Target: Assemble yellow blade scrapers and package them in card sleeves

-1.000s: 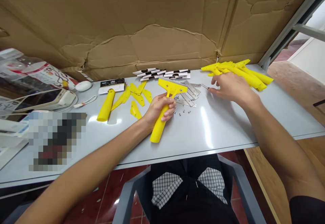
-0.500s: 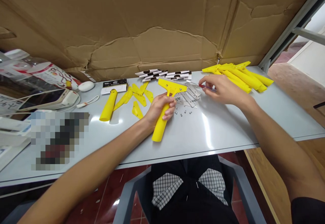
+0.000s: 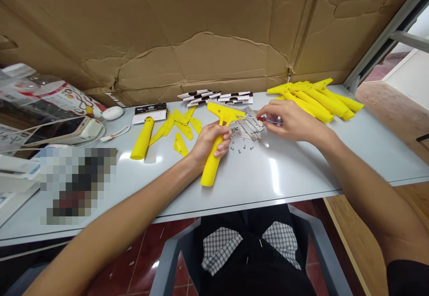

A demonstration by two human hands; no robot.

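My left hand (image 3: 211,141) is clamped around the handle of a yellow plastic scraper (image 3: 212,166), which stands tilted at the middle of the grey table (image 3: 275,184). My right hand (image 3: 291,121), apart from the left, pinches a red-handled screwdriver (image 3: 268,119), its shaft reaching across to the scraper's head. Between my hands lie steel blades (image 3: 250,128) and small screws (image 3: 239,146). A heap of yellow handles (image 3: 318,101) sits at upper right. Left of the scraper are a loose yellow handle (image 3: 142,138) and yellow plastic pieces (image 3: 181,145). Printed cards (image 3: 214,98) line the table's back edge, before a cardboard sheet (image 3: 214,41). A computer mouse (image 3: 113,113) and a phone (image 3: 60,130) sit further left.
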